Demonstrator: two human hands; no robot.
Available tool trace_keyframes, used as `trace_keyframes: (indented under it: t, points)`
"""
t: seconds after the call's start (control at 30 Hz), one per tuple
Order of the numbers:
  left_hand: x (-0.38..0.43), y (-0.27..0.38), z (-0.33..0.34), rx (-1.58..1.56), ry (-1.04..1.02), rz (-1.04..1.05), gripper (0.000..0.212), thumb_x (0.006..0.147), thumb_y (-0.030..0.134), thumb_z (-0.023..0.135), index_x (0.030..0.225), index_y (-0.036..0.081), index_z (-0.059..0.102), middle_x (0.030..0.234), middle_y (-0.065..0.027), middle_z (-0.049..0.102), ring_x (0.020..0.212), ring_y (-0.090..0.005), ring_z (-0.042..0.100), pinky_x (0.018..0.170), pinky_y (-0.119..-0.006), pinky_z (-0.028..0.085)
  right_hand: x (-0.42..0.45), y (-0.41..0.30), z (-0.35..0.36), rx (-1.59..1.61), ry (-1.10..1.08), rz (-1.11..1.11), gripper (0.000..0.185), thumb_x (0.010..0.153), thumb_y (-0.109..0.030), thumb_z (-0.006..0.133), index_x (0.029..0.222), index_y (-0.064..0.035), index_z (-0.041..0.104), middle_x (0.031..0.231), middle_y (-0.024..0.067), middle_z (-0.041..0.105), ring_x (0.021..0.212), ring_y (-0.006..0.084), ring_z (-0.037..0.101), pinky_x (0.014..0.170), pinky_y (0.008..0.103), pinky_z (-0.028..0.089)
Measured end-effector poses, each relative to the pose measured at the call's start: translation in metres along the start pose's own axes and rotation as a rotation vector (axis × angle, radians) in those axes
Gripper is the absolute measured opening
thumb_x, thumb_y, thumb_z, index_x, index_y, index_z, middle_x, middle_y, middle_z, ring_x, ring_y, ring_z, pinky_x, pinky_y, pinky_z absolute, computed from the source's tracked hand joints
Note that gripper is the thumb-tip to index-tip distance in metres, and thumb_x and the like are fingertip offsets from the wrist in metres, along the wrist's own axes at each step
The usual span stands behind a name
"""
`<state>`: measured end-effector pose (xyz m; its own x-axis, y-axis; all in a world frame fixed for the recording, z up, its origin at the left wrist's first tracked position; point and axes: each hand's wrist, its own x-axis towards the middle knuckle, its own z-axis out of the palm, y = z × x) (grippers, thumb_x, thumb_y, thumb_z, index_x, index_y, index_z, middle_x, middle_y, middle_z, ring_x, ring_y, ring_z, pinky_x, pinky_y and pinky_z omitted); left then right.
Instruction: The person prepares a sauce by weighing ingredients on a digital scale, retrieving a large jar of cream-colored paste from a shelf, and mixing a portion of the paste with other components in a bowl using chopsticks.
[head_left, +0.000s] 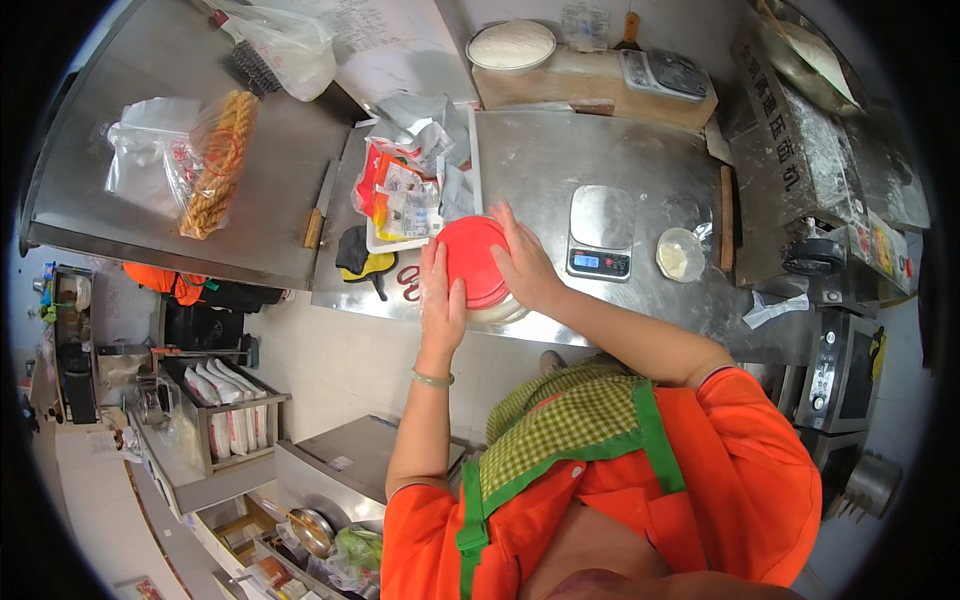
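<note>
A round red plastic lid (474, 262) lies on a pale round container (504, 310) at the front edge of the steel worktable. My left hand (442, 296) presses against the left side of the lid, its fingers pointing away from me. On the lid's right side rests my right hand (525, 262), thumb over the red rim and fingers spread. Both hands steady the lid between them. Right of them is a digital kitchen scale (600, 232), its display lit and its pan bare. Beyond it stands a small clear bowl (680, 255) with pale yellowish pieces inside.
A white tray (478, 165) holds opened packets at the back left. Scissors (409, 283) and a black-and-yellow item (366, 259) lie left of my hands. A knife (319, 217) and bagged twisted dough sticks (225, 165) are further left. A dough-pressing machine (787, 172) borders the right side.
</note>
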<state>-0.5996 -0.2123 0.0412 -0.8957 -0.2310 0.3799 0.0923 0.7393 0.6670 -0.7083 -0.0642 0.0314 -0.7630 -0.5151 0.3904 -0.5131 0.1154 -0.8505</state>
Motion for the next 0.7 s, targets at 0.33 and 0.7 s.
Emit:
trace_keyframes:
  t: [0.33,0.7]
  points:
    - [0.003,0.021,0.016,-0.146,0.179,-0.265,0.056,0.098,0.019,0.044,0.145,-0.008,0.027,0.149,-0.0261,0.031,0.137,-0.0371,0.032,0.114,-0.041,0.024,0.033,0.005,-0.001,0.256,-0.101,0.145,0.054,0.098,-0.021,0.045,0.143,0.0047,0.031,0.131,0.0249,0.054,0.122,0.0359,0.052,0.103,0.0379,0.039]
    - [-0.021,0.041,0.037,0.075,0.257,-0.213,0.060,0.098,0.020,0.045,0.146,-0.009,0.023,0.151,-0.0312,0.023,0.140,-0.0430,0.025,0.114,-0.044,0.021,0.069,0.023,-0.002,0.396,-0.416,0.099,0.044,0.099,-0.022,0.044,0.137,-0.0002,0.045,0.124,0.0202,0.061,0.118,0.0323,0.055,0.101,0.0349,0.041]
